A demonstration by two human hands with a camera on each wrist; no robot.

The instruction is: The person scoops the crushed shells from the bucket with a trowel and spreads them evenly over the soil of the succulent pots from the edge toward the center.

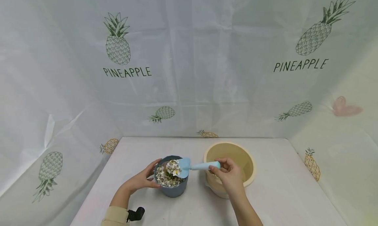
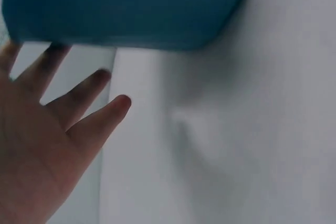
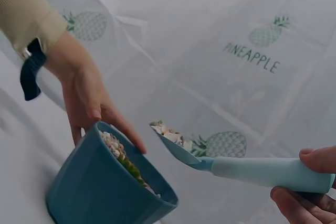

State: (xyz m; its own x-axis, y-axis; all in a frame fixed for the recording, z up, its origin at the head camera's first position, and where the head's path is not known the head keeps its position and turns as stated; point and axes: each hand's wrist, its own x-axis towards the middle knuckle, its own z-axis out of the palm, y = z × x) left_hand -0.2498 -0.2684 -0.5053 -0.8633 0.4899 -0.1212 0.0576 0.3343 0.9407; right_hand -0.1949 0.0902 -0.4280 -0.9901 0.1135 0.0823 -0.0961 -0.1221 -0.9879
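A blue-grey flower pot [image 1: 174,190] stands left of centre, filled with pale gravelly mix and a bit of green plant [image 3: 132,170]. My left hand [image 1: 142,180] rests against the pot's left side, thumb and forefinger at the rim. In the left wrist view, its other fingers [image 2: 100,119] are straight and spread beside the pot wall. My right hand [image 1: 230,175] pinches the end of a light blue hand trowel [image 1: 203,166] by its handle. The trowel blade [image 3: 181,151], heaped with pale mix [image 1: 173,168], is over the pot's opening in the head view.
A large cream-yellow bucket [image 1: 249,154] stands to the right, partly behind my right hand and forearm, with pale mix inside. Both stand on a white-covered table [image 1: 280,186]. A pineapple-print sheet [image 1: 200,71] hangs behind and at the sides.
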